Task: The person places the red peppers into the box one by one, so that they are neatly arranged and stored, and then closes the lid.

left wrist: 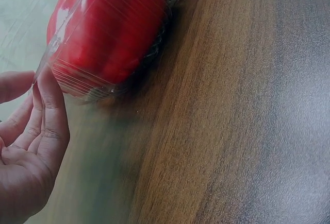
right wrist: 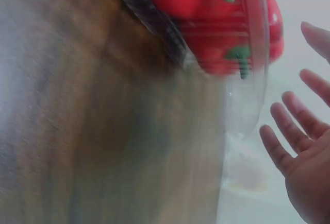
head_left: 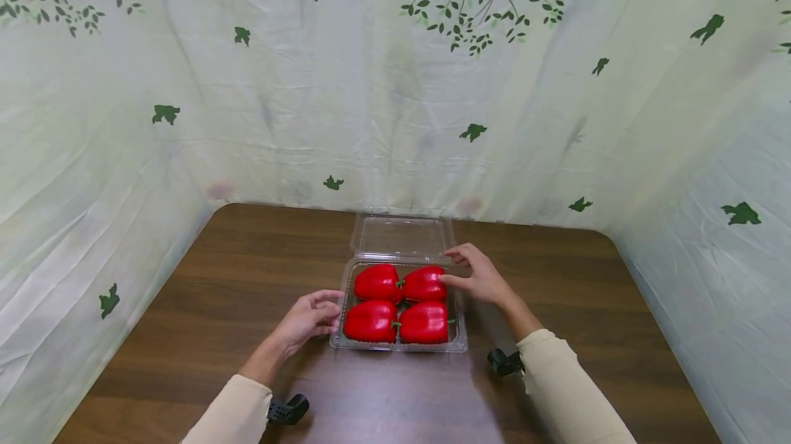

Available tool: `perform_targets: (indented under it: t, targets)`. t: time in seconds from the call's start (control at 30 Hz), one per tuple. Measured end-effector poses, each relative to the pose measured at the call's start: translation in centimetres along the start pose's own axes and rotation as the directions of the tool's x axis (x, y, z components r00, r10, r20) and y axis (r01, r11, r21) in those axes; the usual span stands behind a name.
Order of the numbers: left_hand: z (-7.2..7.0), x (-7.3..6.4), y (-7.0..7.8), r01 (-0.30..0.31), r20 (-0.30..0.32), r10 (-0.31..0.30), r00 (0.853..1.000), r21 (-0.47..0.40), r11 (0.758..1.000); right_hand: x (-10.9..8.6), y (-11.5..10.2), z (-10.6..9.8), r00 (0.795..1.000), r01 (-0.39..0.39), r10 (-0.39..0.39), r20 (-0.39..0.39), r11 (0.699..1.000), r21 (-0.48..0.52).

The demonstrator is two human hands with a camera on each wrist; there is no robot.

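Observation:
Several glossy red bell peppers [head_left: 369, 321] with green stems sit in two rows inside a clear plastic clamshell container [head_left: 398, 348]. Its hinged lid [head_left: 404, 235] lies folded back on the far side. At the container's left edge, my left hand [head_left: 309, 317] pinches the rim between thumb and fingers, as the left wrist view shows close up around the rim [left wrist: 55, 41]. My right hand [head_left: 485, 281] hovers by the far right corner, fingers spread toward the hinge and thumb over the back right pepper [head_left: 425, 284]. In the right wrist view that hand [right wrist: 314, 152] holds nothing.
The container stands on a brown wood-grain table [head_left: 259, 259]. A pale curtain [head_left: 395, 121] with printed leaves and branches hangs behind the table and along both sides. Black straps with small devices [head_left: 288, 410] are on both wrists.

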State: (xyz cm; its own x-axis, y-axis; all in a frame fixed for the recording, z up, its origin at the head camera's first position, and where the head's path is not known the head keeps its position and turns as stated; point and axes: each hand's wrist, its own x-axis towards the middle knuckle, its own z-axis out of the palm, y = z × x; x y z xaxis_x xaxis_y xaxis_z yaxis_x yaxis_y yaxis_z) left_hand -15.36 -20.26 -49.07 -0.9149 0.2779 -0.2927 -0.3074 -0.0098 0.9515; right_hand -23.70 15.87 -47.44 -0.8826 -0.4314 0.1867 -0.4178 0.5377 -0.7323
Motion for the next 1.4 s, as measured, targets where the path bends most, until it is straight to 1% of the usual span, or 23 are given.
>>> perform_targets:
  t: [0.17,0.27,0.37,0.47,0.57,0.63,0.8,0.87,0.97,1.07,1.2,1.4]
  targets:
    - [0.1,0.0,0.0,-0.003,-0.006,0.003,1.000,0.005,1.000,0.7,0.8,-0.8,0.998,-0.019,0.021,-0.060,0.999,0.030]
    - [0.2,-0.1,0.0,-0.001,-0.009,0.001,1.000,0.011,1.000,1.3,1.5,-1.1,0.994,-0.059,0.065,-0.093,0.996,0.063]
    - [0.2,-0.2,0.1,0.002,-0.014,-0.002,1.000,0.015,1.000,1.9,2.0,-1.3,0.987,-0.122,0.131,-0.088,0.987,0.104]
    - [0.3,-0.2,0.0,0.005,-0.017,-0.005,1.000,0.017,1.000,2.5,2.2,-1.5,0.979,-0.185,0.195,-0.064,0.973,0.140]
    - [0.3,-0.1,-0.1,0.006,-0.016,-0.006,1.000,0.015,1.000,3.1,2.4,-1.5,0.968,-0.235,0.246,-0.041,0.955,0.181]
    - [0.2,-0.1,-0.2,0.007,-0.017,-0.006,1.000,0.011,1.000,3.6,2.8,-1.4,0.962,-0.261,0.273,-0.025,0.939,0.225]
    - [0.2,-0.1,-0.4,0.001,-0.012,-0.001,1.000,-0.005,1.000,4.6,3.8,-1.0,0.945,-0.320,0.323,0.049,0.885,0.338]
    - [0.2,-0.1,-0.4,-0.001,-0.005,0.001,1.000,-0.008,1.000,4.9,4.0,-0.8,0.936,-0.347,0.343,0.078,0.865,0.363]
    - [0.2,-0.1,-0.4,0.002,-0.009,-0.002,1.000,-0.007,1.000,5.3,4.1,-0.5,0.925,-0.376,0.368,0.100,0.839,0.393]
    - [0.2,-0.1,-0.3,0.003,-0.017,-0.003,1.000,-0.009,1.000,5.7,4.0,-0.3,0.919,-0.385,0.382,0.099,0.810,0.442]
    - [0.1,-0.2,-0.2,0.000,-0.018,0.000,1.000,-0.013,1.000,6.2,3.6,-0.2,0.911,-0.400,0.397,0.108,0.791,0.463]
    - [0.0,-0.2,-0.2,-0.011,-0.012,0.011,1.000,-0.017,1.000,6.8,3.8,0.2,0.890,-0.444,0.440,0.121,0.776,0.449]
